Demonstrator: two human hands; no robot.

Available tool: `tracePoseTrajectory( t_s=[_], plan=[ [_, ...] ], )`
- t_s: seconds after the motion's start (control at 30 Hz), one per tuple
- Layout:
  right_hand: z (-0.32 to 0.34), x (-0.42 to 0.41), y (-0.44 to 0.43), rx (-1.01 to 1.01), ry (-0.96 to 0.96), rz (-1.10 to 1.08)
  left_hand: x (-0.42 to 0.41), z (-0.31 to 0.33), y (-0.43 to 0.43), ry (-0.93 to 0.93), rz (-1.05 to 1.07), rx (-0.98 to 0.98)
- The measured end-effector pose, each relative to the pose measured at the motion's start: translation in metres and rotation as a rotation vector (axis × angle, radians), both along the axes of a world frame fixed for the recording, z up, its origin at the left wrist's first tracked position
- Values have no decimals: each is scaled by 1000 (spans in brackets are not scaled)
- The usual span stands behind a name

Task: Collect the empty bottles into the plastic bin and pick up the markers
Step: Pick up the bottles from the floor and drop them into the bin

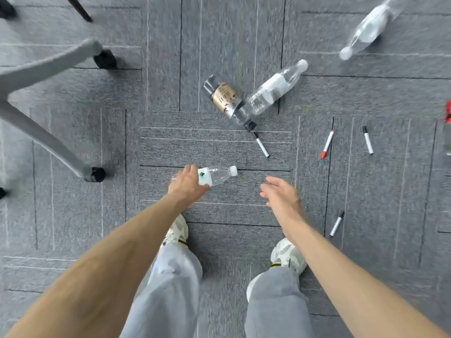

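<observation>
I have my left hand (188,185) wrapped around the small clear bottle (216,176), fingers closed over its labelled middle, cap pointing right, just above the carpet (73,215). My right hand (280,195) hangs open and empty, fingers loosely spread. Ahead lie the gold-label bottle (225,100) touching another clear bottle (274,90), a third bottle (368,28) farther off, and four markers (261,145) scattered to the right. I see no bin in view, so I risk turning blindly for it; the thin bottle could crumple or slip, and I might tread on the marker beside my right shoe (288,254).
</observation>
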State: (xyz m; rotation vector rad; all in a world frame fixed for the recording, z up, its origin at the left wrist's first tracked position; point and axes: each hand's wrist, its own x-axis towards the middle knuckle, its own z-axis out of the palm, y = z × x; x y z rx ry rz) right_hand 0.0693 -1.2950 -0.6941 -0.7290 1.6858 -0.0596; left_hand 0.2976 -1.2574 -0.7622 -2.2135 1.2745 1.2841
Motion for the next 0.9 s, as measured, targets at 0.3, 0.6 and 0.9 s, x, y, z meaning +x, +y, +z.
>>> tracePoseTrajectory(
  t_s=[0.3, 0.6, 0.9],
  plan=[
    [-39, -34, 23, 97, -12, 123, -9, -59, -3, -188, -171, -19],
    [21, -24, 2, 73, -19, 58, -26, 31, -9, 166, 328, -26],
    [117, -13, -16, 31, -74, 135, -38, 169, 4, 353, 709, -84]
  ],
)
